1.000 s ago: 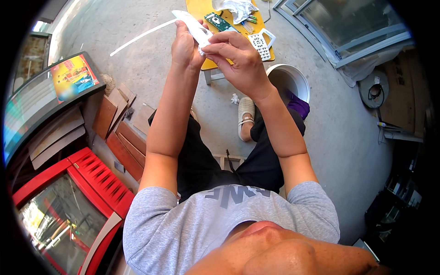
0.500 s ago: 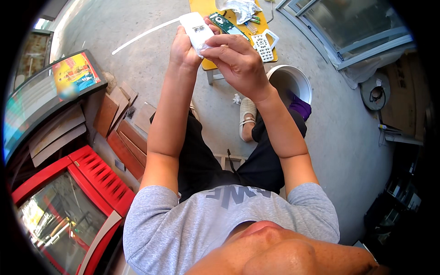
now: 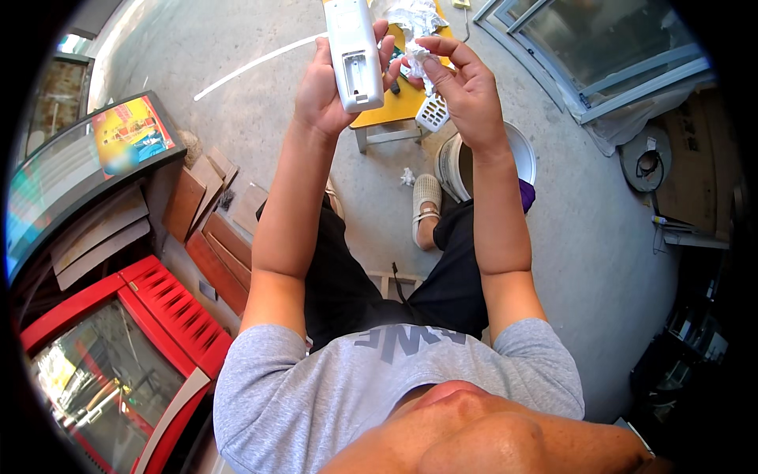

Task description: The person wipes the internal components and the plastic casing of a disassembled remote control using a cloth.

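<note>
A white remote-control casing (image 3: 353,39), its battery compartment uncovered, lies in my left hand (image 3: 322,99), fingers wrapped around its sides. My right hand (image 3: 474,103) pinches a crumpled white tissue (image 3: 418,62) just right of the casing. Beneath both hands is a small yellow table (image 3: 395,107). On its near right edge a white keypad piece with rows of holes (image 3: 432,113) shows in part below my right hand. The green circuit board is mostly hidden behind my fingers. More crumpled white tissue (image 3: 414,14) sits at the table's far side.
A white bucket (image 3: 523,146) with a purple cloth (image 3: 527,195) stands right of my foot. A tissue scrap (image 3: 407,177) lies on the floor. Brown boards (image 3: 217,268) and a red cabinet (image 3: 178,308) are at left. Glazed metal frames (image 3: 600,59) lean at far right.
My right hand has moved away from the casing to the right, and the tissue now shows bunched in its fingers. In my left hand the casing looks larger and is turned more upright.
</note>
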A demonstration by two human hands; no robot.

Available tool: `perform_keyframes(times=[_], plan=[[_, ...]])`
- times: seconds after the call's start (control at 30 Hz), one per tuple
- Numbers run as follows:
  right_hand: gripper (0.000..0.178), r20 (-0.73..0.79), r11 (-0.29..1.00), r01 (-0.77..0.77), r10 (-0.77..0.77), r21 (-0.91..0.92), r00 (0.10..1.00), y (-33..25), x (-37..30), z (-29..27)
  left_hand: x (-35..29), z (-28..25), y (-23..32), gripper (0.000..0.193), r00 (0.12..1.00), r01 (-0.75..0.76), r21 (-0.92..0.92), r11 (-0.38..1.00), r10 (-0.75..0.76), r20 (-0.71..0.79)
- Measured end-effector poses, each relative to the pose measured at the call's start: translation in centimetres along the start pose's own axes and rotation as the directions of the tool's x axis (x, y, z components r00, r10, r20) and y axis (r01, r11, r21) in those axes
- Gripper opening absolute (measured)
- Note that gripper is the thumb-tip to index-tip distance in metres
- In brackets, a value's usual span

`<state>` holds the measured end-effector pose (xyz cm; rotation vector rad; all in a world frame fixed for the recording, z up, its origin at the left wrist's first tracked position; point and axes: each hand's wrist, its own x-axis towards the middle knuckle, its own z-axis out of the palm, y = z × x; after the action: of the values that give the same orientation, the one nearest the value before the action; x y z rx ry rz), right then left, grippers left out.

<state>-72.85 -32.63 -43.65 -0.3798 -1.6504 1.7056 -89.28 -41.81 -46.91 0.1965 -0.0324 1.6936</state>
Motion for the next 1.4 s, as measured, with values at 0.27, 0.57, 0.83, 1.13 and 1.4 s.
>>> perform_keyframes(times=[0.27,0.57,0.83,1.13,1.4], plan=[[0.023,-0.021,0.962,0.167,-0.176,-0.217,0.984,0.2,-0.1,0.0,0.0,0.2,-0.9,0.067,1.0,0.024,0.118,0.993,-0.021,-0.021],[0.019,0.067,0.665,0.343,-0.404,-0.664,0.912,-0.5,-0.1,0.0,-0.1,0.7,-2.4,0.06,0.983,0.14,0.375,0.916,-0.083,-0.165],[0.013,-0.193,0.668,0.238,-0.503,-0.705,0.842,-1.2,0.7,-1.8,-0.2,1.9,-4.5,0.065,0.94,0.327,0.477,0.816,-0.23,-0.251],[0.014,-0.125,0.613,0.274,-0.526,-0.741,0.841,-1.6,0.1,-1.0,-0.5,1.5,-4.7,0.065,0.934,0.336,0.767,0.547,-0.091,-0.345],[0.015,-0.069,0.552,0.279,-0.527,-0.785,0.847,-1.2,0.4,-2.3,-0.6,1.3,-4.9,0.067,0.942,0.315,0.787,0.53,-0.074,-0.327]])
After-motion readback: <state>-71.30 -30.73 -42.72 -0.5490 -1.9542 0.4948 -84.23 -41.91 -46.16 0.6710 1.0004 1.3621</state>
